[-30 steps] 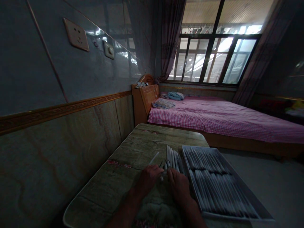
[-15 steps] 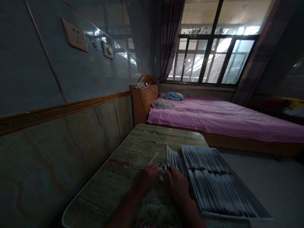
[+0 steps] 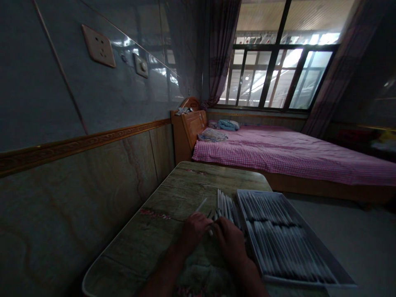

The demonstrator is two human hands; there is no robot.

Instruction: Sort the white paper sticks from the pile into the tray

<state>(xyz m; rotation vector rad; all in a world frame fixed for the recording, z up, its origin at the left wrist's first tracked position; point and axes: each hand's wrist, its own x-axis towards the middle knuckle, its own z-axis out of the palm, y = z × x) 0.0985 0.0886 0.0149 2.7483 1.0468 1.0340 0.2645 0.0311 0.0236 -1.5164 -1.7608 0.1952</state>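
Observation:
Both hands are close together over the green marbled table point(image 3: 161, 222). My left hand point(image 3: 194, 231) is closed, and a thin pale stick point(image 3: 201, 204) juts out beyond its fingers. My right hand point(image 3: 230, 239) has its fingers pinched near the left fingertips; whatever lies between them is too small and dark to make out. Just past the right hand lies a row of slim white pens point(image 3: 225, 204). To the right of it a white tray point(image 3: 323, 243) holds several more pens in two rows.
Beyond the table stands a bed with a pink checked sheet point(image 3: 262, 152) and a wooden headboard point(image 3: 193, 126). A tiled wall point(image 3: 123, 173) runs along the left. Behind the bed is a window point(image 3: 269, 78) with curtains.
The hands have shifted very slightly. A pale piece below the fingertips now shows less of its length. The pens and tray look the same.

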